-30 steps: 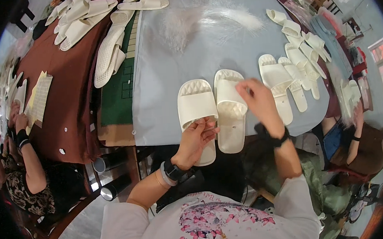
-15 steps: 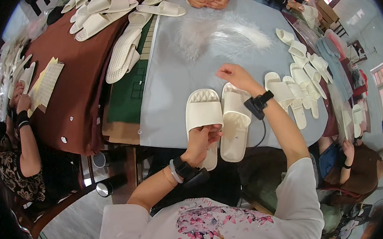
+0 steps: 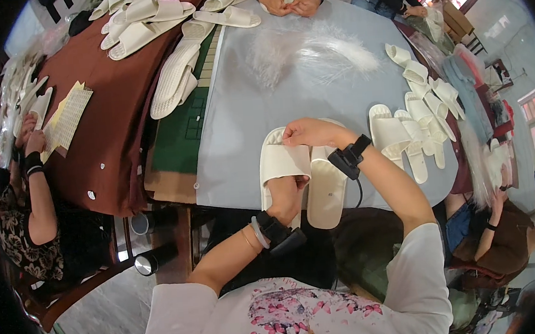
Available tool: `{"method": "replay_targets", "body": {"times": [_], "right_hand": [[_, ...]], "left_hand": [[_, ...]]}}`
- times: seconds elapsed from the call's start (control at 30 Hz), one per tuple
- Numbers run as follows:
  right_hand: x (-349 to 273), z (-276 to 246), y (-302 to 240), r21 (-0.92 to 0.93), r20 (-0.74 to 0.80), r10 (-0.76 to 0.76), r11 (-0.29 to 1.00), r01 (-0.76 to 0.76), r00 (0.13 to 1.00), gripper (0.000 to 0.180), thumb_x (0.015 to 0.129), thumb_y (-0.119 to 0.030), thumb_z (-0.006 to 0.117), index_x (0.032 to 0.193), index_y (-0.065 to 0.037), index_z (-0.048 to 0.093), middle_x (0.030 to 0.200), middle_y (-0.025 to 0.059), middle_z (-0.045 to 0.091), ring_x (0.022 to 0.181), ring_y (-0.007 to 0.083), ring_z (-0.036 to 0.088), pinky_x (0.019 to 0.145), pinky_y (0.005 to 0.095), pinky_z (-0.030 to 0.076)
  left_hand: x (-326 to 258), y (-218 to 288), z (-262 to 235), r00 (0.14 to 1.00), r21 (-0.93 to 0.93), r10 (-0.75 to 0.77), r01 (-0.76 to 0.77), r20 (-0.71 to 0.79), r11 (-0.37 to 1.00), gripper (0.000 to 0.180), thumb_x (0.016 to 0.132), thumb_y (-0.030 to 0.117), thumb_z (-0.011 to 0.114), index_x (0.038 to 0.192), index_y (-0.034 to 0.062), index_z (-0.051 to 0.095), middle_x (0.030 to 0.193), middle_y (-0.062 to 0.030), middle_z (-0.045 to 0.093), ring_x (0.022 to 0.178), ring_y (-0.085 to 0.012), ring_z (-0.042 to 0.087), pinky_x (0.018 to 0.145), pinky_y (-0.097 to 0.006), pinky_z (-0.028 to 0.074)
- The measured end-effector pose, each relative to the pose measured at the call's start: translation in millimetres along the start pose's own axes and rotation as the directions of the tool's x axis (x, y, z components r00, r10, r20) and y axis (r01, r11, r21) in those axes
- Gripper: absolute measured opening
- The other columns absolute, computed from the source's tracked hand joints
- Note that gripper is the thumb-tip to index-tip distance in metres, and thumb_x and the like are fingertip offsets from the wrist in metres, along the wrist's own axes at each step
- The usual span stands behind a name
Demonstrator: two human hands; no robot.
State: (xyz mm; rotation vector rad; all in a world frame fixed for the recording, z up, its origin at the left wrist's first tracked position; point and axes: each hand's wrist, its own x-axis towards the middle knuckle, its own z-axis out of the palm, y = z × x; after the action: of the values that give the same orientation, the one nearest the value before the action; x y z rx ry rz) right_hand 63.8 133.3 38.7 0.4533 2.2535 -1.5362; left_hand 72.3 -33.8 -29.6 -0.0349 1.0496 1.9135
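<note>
A pair of cream slide slippers lies at the table's near edge. My left hand [image 3: 287, 193] reaches under the strap of the left slipper [image 3: 285, 162] and grips it there. Most of its fingers are hidden by the strap, with a bent finger showing at the strap's right side. Above that strap's far edge is my right hand [image 3: 309, 132], thumb and fingers pinched together. What it pinches, if anything, is too small to make out. My right hand and wrist cover the toe part of the right slipper [image 3: 326, 194].
Clear thin strands [image 3: 314, 47] lie heaped on the grey table cover [image 3: 232, 119]. More slippers [image 3: 426, 110] stand along the right side. On the brown cloth [image 3: 100, 117] at left are slippers and a printed sheet [image 3: 70, 120]. Several co-workers sit around, one across the table [image 3: 289, 3].
My right hand has moved left and down, from above the right slipper to the left slipper's strap. My left hand has pushed further under the strap.
</note>
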Motion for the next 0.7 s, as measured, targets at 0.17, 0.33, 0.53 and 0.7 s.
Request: {"method": "replay_targets", "body": {"times": [0.17,0.33,0.53,0.7], "right_hand": [[-4.2,-5.1,1.1,-0.01,-0.134,-0.043,0.999,0.042,0.99,0.019,0.08,-0.018,0.058,0.088,-0.001,0.06,0.083,0.0056,0.062,0.076,0.0124,0.055,0.066,0.0253,0.043],[-38.1,-14.7,13.2,0.266,-0.563,-0.049,0.934,0.237,0.825,0.018,0.083,-0.016,0.057,0.091,0.0,0.058,0.089,0.0078,0.062,0.085,0.0138,0.058,0.072,0.0244,0.044],[-59.9,24.6,37.0,0.722,-0.66,0.072,0.335,0.605,0.748,0.013,0.087,-0.015,0.055,0.095,-0.005,0.056,0.095,0.0059,0.06,0.094,0.0154,0.056,0.081,0.0268,0.043],[-52.2,52.9,21.5,0.709,-0.677,0.036,0.302,0.638,0.735,0.013,0.088,-0.016,0.055,0.095,-0.005,0.056,0.096,0.0063,0.06,0.093,0.0146,0.055,0.087,0.0276,0.041]], "left_hand": [[-9.1,6.0,1.9,0.999,0.045,0.039,-0.039,0.005,0.998,0.013,0.089,0.006,0.041,0.095,0.0029,0.052,0.083,-0.0058,0.055,0.069,-0.0125,0.051,0.064,-0.026,0.044],[-54.0,37.7,5.3,0.979,0.052,-0.142,0.136,0.144,0.989,0.015,0.089,0.006,0.043,0.099,0.0001,0.052,0.089,-0.0067,0.056,0.078,-0.0121,0.053,0.071,-0.025,0.043],[-0.1,82.9,39.6,0.785,0.595,0.372,-0.618,0.494,0.514,0.025,0.086,0.011,0.053,0.107,-0.0025,0.053,0.099,-0.0097,0.059,0.094,-0.0157,0.055,0.081,-0.027,0.043],[37.6,85.9,50.3,0.877,0.777,0.096,-0.464,0.471,0.426,0.026,0.08,0.018,0.062,0.099,0.0,0.059,0.078,-0.0042,0.061,0.069,-0.011,0.056,0.06,-0.025,0.044]]}}
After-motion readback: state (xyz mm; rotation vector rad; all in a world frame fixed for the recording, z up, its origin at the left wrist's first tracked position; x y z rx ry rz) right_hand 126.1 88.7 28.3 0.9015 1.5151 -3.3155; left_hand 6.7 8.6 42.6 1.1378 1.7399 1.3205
